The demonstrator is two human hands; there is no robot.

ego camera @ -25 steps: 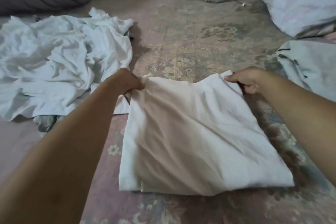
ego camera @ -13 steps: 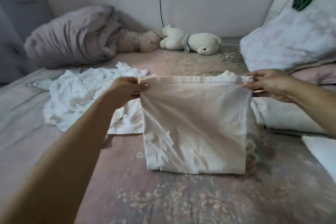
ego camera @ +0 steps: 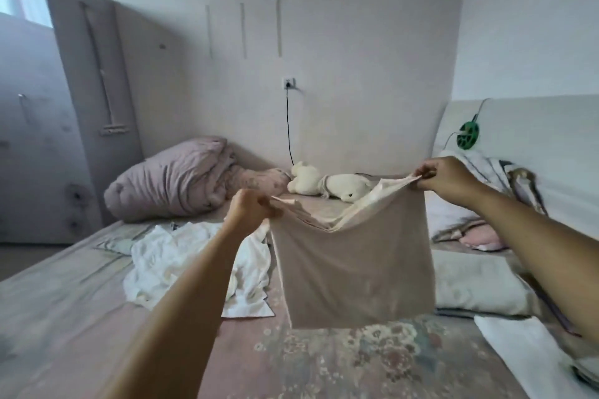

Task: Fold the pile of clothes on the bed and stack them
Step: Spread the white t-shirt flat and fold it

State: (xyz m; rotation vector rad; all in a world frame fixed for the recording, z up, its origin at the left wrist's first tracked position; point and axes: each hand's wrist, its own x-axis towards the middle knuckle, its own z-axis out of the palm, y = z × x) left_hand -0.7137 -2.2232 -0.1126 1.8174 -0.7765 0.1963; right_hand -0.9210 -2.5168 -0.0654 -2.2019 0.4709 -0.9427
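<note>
At nine o'clock on the bed (ego camera: 64,317), a crumpled pile of white clothes (ego camera: 181,266) lies loose on the patterned sheet. Behind it, toward ten o'clock, a rolled mauve quilt (ego camera: 171,181) rests against the wall.

At centre frame, the left hand (ego camera: 248,209) grips one top corner of a folded beige garment (ego camera: 350,266), fingers curled tight on the cloth. The garment hangs clear of the bed, its lower edge above the floral sheet, its upper edge sagging between the two hands. The layers part slightly along that top edge, showing a paler inner face.

At twelve o'clock, beyond the garment, a cream stuffed toy (ego camera: 327,186) lies on its side by the wall. A black cable (ego camera: 288,126) runs down from a wall socket (ego camera: 288,82) above it.

At two o'clock, the right hand (ego camera: 445,180) pinches the opposite top corner of the garment, held higher than the left. The hands are well apart, with the cloth stretched between them.

At three o'clock, pillows (ego camera: 470,282) and bedding lie under the right forearm. A green reel (ego camera: 468,136) hangs against the headboard (ego camera: 534,126) behind. At five o'clock, a flat white cloth (ego camera: 525,356) lies on the sheet; whether it is folded cannot be told.
</note>
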